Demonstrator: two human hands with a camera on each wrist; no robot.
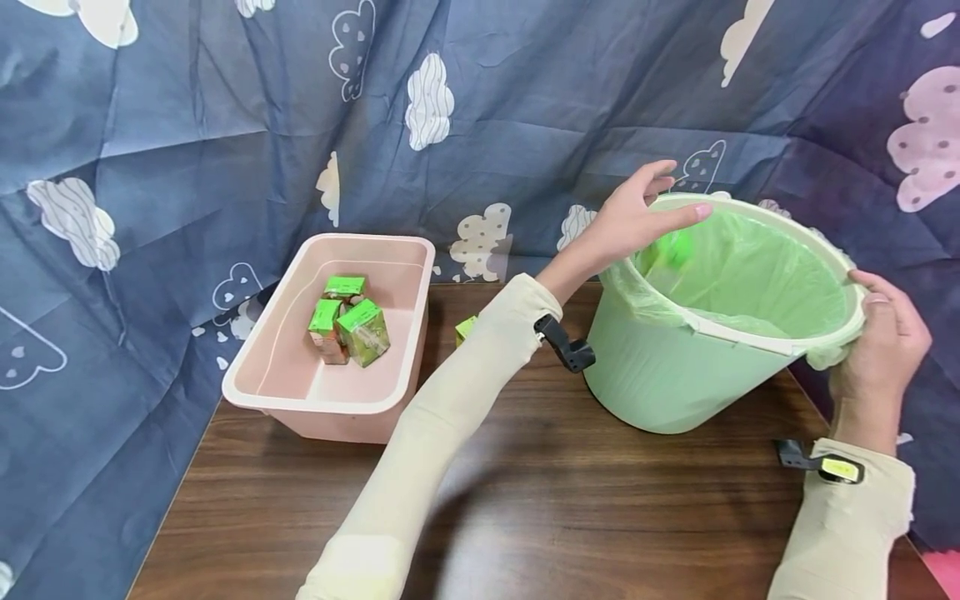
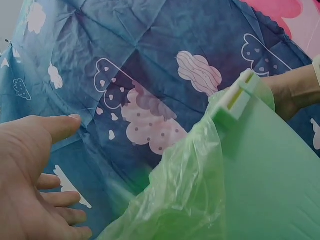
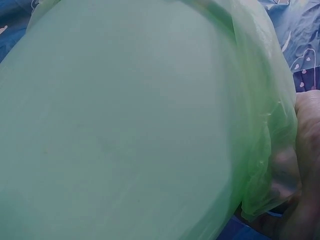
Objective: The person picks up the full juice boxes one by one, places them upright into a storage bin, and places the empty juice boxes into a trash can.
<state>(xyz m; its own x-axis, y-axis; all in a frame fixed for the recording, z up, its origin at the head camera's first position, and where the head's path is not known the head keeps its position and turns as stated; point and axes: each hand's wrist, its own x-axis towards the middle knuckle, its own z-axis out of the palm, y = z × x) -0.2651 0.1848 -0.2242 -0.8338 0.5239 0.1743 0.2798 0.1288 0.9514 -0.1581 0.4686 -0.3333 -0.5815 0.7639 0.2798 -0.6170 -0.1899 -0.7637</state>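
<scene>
A pale green trash bin (image 1: 660, 367) lined with a thin green plastic bag (image 1: 772, 267) stands tilted on the table, its mouth toward me. My right hand (image 1: 885, 342) grips its rim at the right, thumb on top; in the right wrist view the bin's side fills most of the frame and the hand (image 3: 305, 165) is partly behind the bag. Over the bin's left rim, my left hand (image 1: 633, 217) has its fingers spread and holds nothing, as the left wrist view also shows. Just below it, inside the bin, a blurred bright green item (image 1: 675, 248) appears in mid-air.
Left on the wooden table (image 1: 585, 500) stands a pink plastic tub (image 1: 322, 407) holding three small green-topped juice boxes (image 1: 365, 333). A small yellow-green item (image 1: 464, 329) shows behind my left sleeve. A blue cloud-print curtain (image 1: 525, 75) hangs behind.
</scene>
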